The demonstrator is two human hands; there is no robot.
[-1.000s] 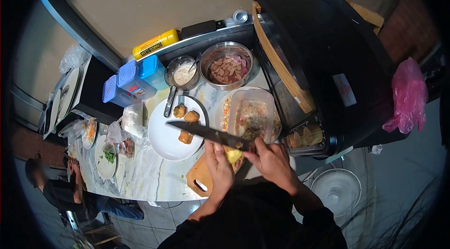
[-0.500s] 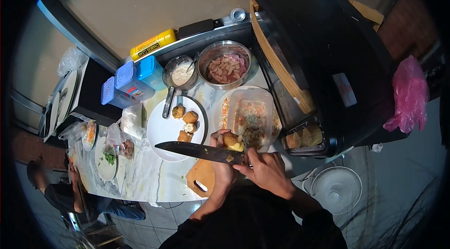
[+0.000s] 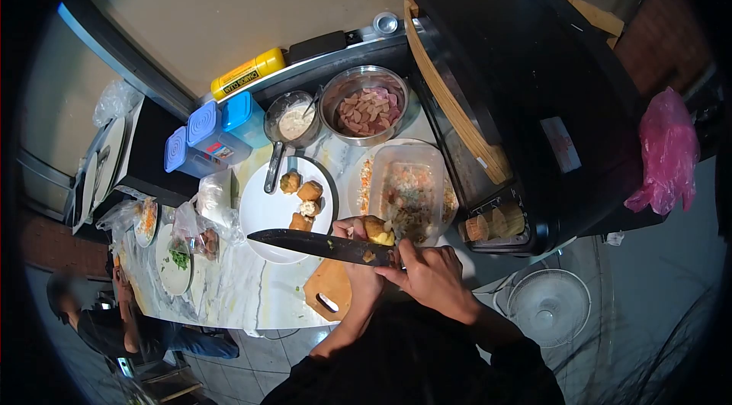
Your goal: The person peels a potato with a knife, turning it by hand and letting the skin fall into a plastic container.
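My left hand [image 3: 364,277] holds a brown-skinned, yellow-fleshed food piece [image 3: 378,231] just above the near edge of a clear plastic container [image 3: 415,161]. Wrapped round the handle of a large dark knife [image 3: 320,245] is my right hand [image 3: 433,281]. The blade points left, crosses in front of my left hand and passes over the edge of a white plate [image 3: 259,210]. Several browned pieces [image 3: 309,191] lie on that plate. Chopped filling sits inside the container. Below the blade, a wooden board [image 3: 326,287] rests at the table's front edge.
Behind stand a metal bowl of sliced food [image 3: 366,73], a pan of white mixture [image 3: 296,119] and blue-lidded containers [image 3: 204,126]. A large black appliance [image 3: 534,85] occupies the right. A colander [image 3: 547,310] is lower right. Another person [image 3: 107,329] is at the far left.
The knife and the held piece have shifted very slightly. The other person's head and arm at the far left have moved a little lower.
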